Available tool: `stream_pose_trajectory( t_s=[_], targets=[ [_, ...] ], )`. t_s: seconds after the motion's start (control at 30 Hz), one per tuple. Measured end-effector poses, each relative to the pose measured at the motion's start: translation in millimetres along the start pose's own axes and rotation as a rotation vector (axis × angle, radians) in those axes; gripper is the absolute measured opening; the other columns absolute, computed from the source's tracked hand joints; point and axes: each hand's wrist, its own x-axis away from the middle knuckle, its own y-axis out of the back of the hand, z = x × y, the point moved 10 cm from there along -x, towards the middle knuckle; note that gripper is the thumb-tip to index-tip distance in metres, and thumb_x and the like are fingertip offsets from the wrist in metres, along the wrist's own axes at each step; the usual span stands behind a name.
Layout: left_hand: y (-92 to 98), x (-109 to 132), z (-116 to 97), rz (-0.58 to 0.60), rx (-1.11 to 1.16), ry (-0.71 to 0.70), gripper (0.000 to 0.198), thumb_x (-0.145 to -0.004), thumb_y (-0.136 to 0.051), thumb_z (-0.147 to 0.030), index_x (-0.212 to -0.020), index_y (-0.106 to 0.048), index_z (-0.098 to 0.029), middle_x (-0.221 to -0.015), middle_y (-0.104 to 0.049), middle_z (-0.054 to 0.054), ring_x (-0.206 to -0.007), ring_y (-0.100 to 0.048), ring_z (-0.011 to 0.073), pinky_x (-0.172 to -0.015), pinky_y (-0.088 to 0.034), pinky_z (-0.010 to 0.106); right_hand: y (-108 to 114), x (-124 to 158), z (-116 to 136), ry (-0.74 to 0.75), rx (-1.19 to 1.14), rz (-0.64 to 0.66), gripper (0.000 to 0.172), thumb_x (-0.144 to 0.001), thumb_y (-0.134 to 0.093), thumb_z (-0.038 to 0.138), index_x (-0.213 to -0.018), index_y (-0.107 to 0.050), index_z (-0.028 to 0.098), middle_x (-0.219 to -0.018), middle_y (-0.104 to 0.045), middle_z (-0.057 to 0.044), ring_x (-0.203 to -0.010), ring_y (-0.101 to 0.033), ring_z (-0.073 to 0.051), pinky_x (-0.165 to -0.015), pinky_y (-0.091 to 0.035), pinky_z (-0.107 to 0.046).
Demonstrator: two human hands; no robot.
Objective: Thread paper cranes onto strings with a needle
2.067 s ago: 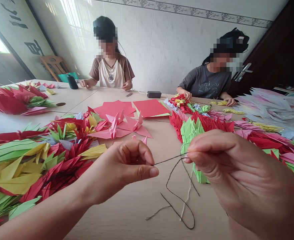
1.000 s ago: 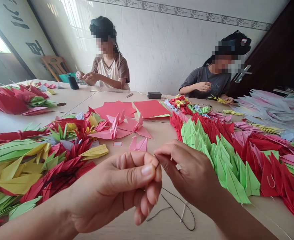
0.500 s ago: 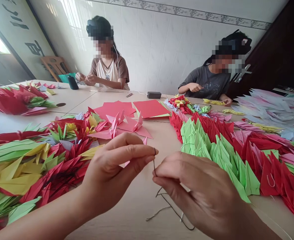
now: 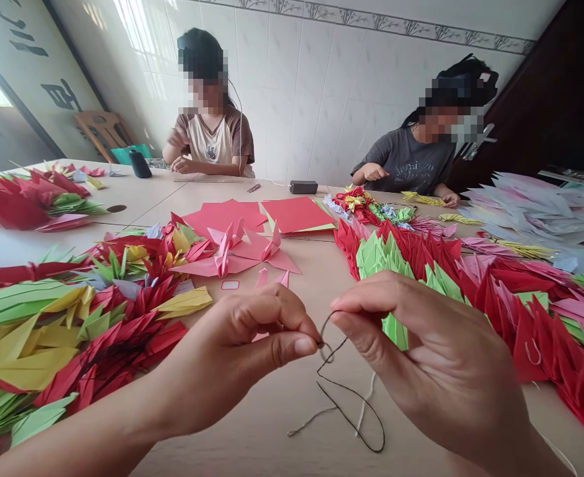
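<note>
My left hand (image 4: 242, 361) pinches a dark thread (image 4: 341, 412) between thumb and forefinger. Close beside it, my right hand (image 4: 435, 371) is closed in a pinch on another stretch of this thread, and a small loop shows between the fingertips. The thread's slack lies in curves on the table below, with greyish and white ends. Just beyond my left hand are folded pink paper cranes (image 4: 222, 258). Strung green paper cranes (image 4: 384, 255) lie behind my right hand, which partly hides them.
Piled red, yellow and green folded paper (image 4: 28, 351) fills the left side. Red paper sheets (image 4: 296, 215) and a black box (image 4: 303, 187) lie farther back. Rows of red cranes (image 4: 545, 344) run along the right. Two people sit across the table (image 4: 252, 440); a dark thread spool (image 4: 140, 164) stands near one.
The thread has come off my left fingertip, where it was wrapped, and is now pinched as a small loop. My right hand has risen and turned. One person opposite has raised a hand.
</note>
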Motion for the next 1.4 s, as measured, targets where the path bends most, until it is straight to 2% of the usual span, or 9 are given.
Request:
stream_pose_trajectory(
  t_s=[0.2, 0.4, 0.47, 0.6, 0.7, 0.8, 0.93, 1.17, 1.4],
  targets=[
    [-3.2, 1.6, 15.3, 0.020, 0.221, 0.129, 0.015, -0.087, -0.067, -0.030, -0.075, -0.068, -0.020, -0.072, -0.058, -0.003, -0.068, -0.049, 0.0085, -0.063, -0.043, 0.016, -1.4, -1.6, -0.2, -0.001, -0.023, 0.012, 0.010, -0.090, -0.063, 0.012, -0.088, -0.062, 0.022, -0.075, -0.062, 0.006, -0.061, -0.056, -0.009, -0.058, -0.047, -0.019],
    [-27.9, 11.1, 17.0, 0.217, 0.591, 0.284, 0.023, -0.085, -0.069, -0.038, -0.073, -0.072, -0.018, -0.068, -0.060, -0.001, -0.058, -0.054, 0.0078, -0.058, -0.045, 0.018, -2.6, -3.0, -10.5, -0.018, 0.046, -0.053, 0.012, -0.090, -0.061, 0.011, -0.090, -0.063, 0.022, -0.073, -0.061, 0.004, -0.061, -0.057, -0.012, -0.058, -0.046, -0.023],
    [-30.2, 14.0, 13.4, 0.218, 0.660, 0.286, 0.021, -0.082, -0.072, -0.038, -0.072, -0.074, -0.019, -0.063, -0.059, -0.001, -0.052, -0.050, 0.0061, -0.052, -0.041, 0.017, -12.6, -2.5, -10.3, -0.002, 0.055, -0.019, 0.010, -0.091, -0.059, 0.012, -0.089, -0.063, 0.021, -0.073, -0.061, 0.002, -0.063, -0.057, -0.013, -0.058, -0.044, -0.024],
    [-4.4, 12.1, 9.4, -0.029, 0.553, 0.129, 0.013, -0.079, -0.075, -0.039, -0.074, -0.077, -0.028, -0.055, -0.055, -0.005, -0.048, -0.041, 0.0053, -0.045, -0.034, 0.015, -41.0, 2.3, 1.2, 0.073, 0.047, 0.161, 0.019, -0.097, -0.050, 0.013, -0.081, -0.062, 0.016, -0.070, -0.059, -0.001, -0.061, -0.054, -0.014, -0.055, -0.041, -0.026],
    [20.5, 13.1, 0.0, -0.255, 0.173, -0.031, 0.006, -0.083, -0.071, -0.031, -0.080, -0.077, -0.030, -0.061, -0.062, -0.004, -0.057, -0.048, 0.0086, -0.052, -0.040, 0.017, -48.6, 6.3, 12.1, 0.119, 0.015, 0.237, 0.018, -0.096, -0.049, 0.008, -0.086, -0.063, 0.013, -0.077, -0.062, -0.003, -0.067, -0.057, -0.015, -0.060, -0.044, -0.027],
    [27.6, 13.9, -17.0, -0.357, -0.201, -0.166, 0.011, -0.085, -0.067, -0.022, -0.086, -0.075, -0.028, -0.067, -0.067, -0.004, -0.060, -0.053, 0.0102, -0.056, -0.044, 0.020, -41.7, 6.2, 17.3, 0.130, -0.004, 0.221, 0.015, -0.096, -0.052, 0.008, -0.090, -0.064, 0.013, -0.078, -0.063, -0.004, -0.068, -0.058, -0.015, -0.062, -0.046, -0.027],
    [18.9, 6.5, -17.7, -0.252, -0.347, -0.150, 0.011, -0.088, -0.063, -0.024, -0.086, -0.073, -0.024, -0.069, -0.068, -0.004, -0.061, -0.054, 0.0097, -0.057, -0.044, 0.019, -23.7, 3.7, 15.1, 0.118, -0.005, 0.119, 0.009, -0.095, -0.057, 0.011, -0.091, -0.062, 0.016, -0.077, -0.063, -0.001, -0.067, -0.058, -0.013, -0.062, -0.046, -0.025],
    [-3.0, 2.0, 7.9, 0.031, 0.036, 0.080, 0.018, -0.093, -0.057, -0.032, -0.082, -0.067, -0.021, -0.068, -0.061, -0.005, -0.060, -0.053, 0.0065, -0.056, -0.045, 0.013, -5.4, 2.9, 3.3, 0.027, 0.014, 0.037, 0.010, -0.091, -0.061, 0.009, -0.091, -0.063, 0.018, -0.079, -0.064, 0.005, -0.065, -0.057, -0.007, -0.063, -0.045, -0.018],
    [-15.1, 6.2, 15.3, 0.118, 0.259, 0.191, 0.019, -0.091, -0.061, -0.033, -0.081, -0.066, -0.018, -0.072, -0.066, -0.002, -0.065, -0.057, 0.0067, -0.063, -0.048, 0.014, -3.9, 0.5, 1.3, 0.003, 0.044, 0.031, 0.010, -0.092, -0.059, 0.010, -0.088, -0.063, 0.019, -0.075, -0.062, 0.006, -0.061, -0.054, -0.006, -0.059, -0.043, -0.017]
  ],
)
